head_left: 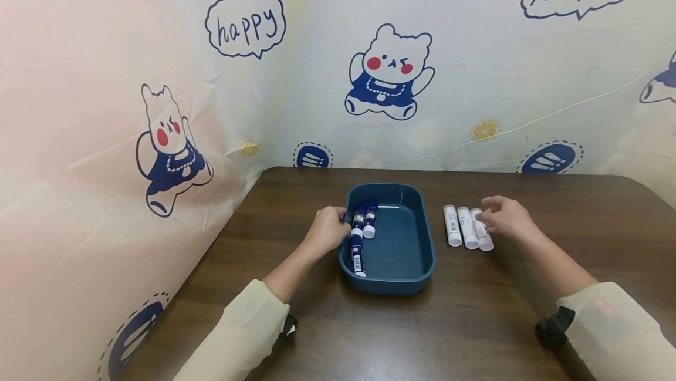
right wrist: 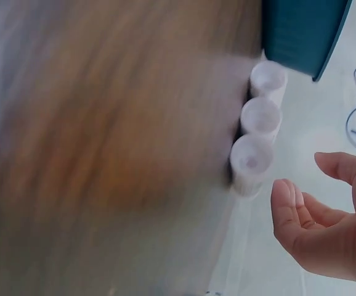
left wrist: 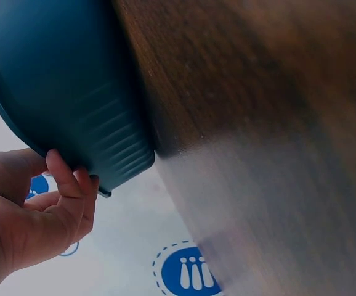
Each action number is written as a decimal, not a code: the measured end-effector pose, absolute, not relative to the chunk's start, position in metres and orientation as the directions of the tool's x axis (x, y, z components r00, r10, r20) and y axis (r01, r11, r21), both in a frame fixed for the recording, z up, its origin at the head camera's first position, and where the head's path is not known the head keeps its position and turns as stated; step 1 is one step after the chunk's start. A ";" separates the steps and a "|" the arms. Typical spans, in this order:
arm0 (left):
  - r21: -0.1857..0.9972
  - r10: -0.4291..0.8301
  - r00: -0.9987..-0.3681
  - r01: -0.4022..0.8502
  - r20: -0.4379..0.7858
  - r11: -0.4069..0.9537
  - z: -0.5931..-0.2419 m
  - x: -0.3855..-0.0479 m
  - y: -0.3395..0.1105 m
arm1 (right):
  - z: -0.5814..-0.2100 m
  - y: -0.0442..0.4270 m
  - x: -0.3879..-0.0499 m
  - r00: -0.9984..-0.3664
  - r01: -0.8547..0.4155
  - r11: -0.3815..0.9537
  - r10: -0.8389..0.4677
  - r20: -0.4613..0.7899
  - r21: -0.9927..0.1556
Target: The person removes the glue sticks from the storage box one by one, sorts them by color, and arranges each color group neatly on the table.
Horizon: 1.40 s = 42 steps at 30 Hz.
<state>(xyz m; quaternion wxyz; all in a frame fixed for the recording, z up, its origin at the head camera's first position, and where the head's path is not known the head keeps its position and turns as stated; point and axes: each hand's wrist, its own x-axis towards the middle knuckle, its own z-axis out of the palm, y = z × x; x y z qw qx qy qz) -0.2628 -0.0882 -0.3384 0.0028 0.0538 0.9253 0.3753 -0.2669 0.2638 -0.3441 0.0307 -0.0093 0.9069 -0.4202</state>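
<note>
A deep blue plastic basin [head_left: 406,246] stands on the table, with several dark-blue glue sticks with white ends [head_left: 357,255] lying along its left side. At its left rim, my left hand [head_left: 327,228] grips the edge; in the left wrist view the fingers [left wrist: 73,185] curl against the outer wall. Right of the basin, three white glue sticks [head_left: 467,228] lie side by side. My right hand [head_left: 507,216] hovers by the rightmost one, thumb and fingers apart; a gap shows between fingers and white sticks [right wrist: 252,157] in the right wrist view.
The brown wooden table [head_left: 475,310] ends at the back against a printed cloth [head_left: 317,87] with cartoon bears. The same cloth hangs along the left side.
</note>
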 end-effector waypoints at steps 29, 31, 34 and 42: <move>0.711 0.097 -0.995 0.085 0.024 0.698 -0.339 -0.263 -0.088 | -0.323 0.197 -0.246 -0.973 -0.099 0.524 -0.229 -0.028 -0.846; 0.707 0.098 -0.995 0.090 0.029 0.701 -0.339 -0.262 -0.088 | -0.321 0.193 -0.245 -0.972 -0.107 0.521 -0.234 -0.021 -0.847; 0.704 0.101 -0.994 0.094 0.032 0.704 -0.339 -0.262 -0.089 | -0.318 0.188 -0.243 -0.973 -0.125 0.545 -0.230 -0.005 -0.829; 0.702 0.102 -0.994 0.098 0.037 0.705 -0.339 -0.262 -0.088 | -0.314 0.172 -0.239 -0.961 -0.153 0.479 -0.276 0.017 -0.864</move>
